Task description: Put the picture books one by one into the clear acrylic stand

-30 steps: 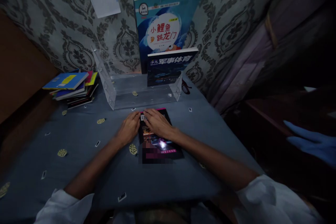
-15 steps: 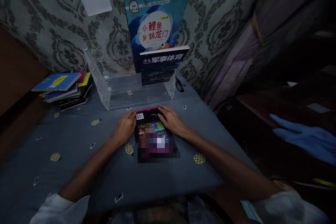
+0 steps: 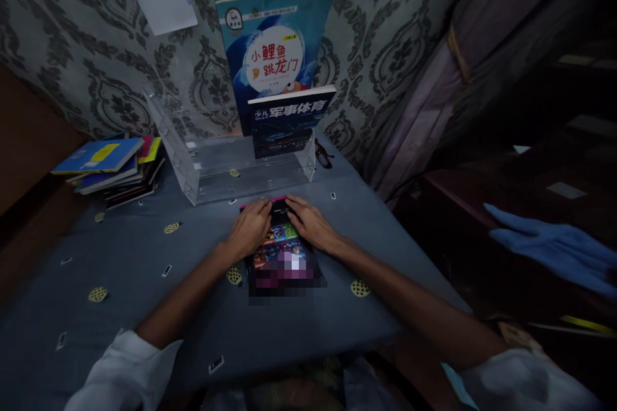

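Observation:
A dark book (image 3: 278, 234) with a pink top edge and small colourful pictures lies on the cloth, its lower part blurred into blocks. My left hand (image 3: 251, 225) rests over its upper left part, fingers stretched toward the top edge, covering the corner there. At the upper right corner is my right hand (image 3: 311, 223), its fingers extended onto the cover and its thumb lower on the side. Neither hand wraps round the book. Just beyond it stands a clear acrylic book stand (image 3: 231, 181), holding a dark blue book (image 3: 284, 125) and a taller turquoise book (image 3: 274, 19).
Several books form an untidy pile (image 3: 108, 170) at the left. Dark glasses (image 3: 323, 155) lie beside the stand's right end. A gathered curtain (image 3: 419, 109) hangs past the table's right edge. A blue glove-like shape (image 3: 554, 247) is further right. Patterned wallpaper (image 3: 385, 38) backs the table.
My left hand has slid rightward from the book's left edge onto its cover, hiding the barcode. My right hand stays at the upper right corner. The view has shifted slightly.

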The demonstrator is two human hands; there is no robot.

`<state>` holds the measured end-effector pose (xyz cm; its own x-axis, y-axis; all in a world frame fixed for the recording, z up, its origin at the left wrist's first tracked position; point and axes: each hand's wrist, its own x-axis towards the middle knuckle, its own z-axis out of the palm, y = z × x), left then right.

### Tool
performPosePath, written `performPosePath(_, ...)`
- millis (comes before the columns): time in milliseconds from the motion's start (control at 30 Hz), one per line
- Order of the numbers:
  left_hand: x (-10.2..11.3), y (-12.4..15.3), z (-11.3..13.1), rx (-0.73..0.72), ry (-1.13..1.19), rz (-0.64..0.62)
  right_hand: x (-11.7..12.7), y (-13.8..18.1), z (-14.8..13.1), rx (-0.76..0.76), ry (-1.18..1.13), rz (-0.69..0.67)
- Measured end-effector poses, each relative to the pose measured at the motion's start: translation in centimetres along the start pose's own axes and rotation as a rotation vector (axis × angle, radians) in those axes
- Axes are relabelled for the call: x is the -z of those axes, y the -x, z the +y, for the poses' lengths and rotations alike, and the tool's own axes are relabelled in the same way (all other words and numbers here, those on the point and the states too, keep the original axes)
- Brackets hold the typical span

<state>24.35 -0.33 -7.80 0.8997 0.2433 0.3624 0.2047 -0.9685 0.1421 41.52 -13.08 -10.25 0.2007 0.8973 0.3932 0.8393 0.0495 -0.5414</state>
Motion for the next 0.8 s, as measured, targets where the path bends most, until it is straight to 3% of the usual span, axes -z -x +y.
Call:
performPosePath(300,-1.6,-2.9,1.0,-0.104,0.059,-0.034,0.6,1.6,-1.2,0.028,-0.005,0.005)
performPosePath(800,-0.8,-2.8,1.7,-0.21,0.139,-0.102,2.2,4.3,-3.8,-0.052,-0.052,-0.028)
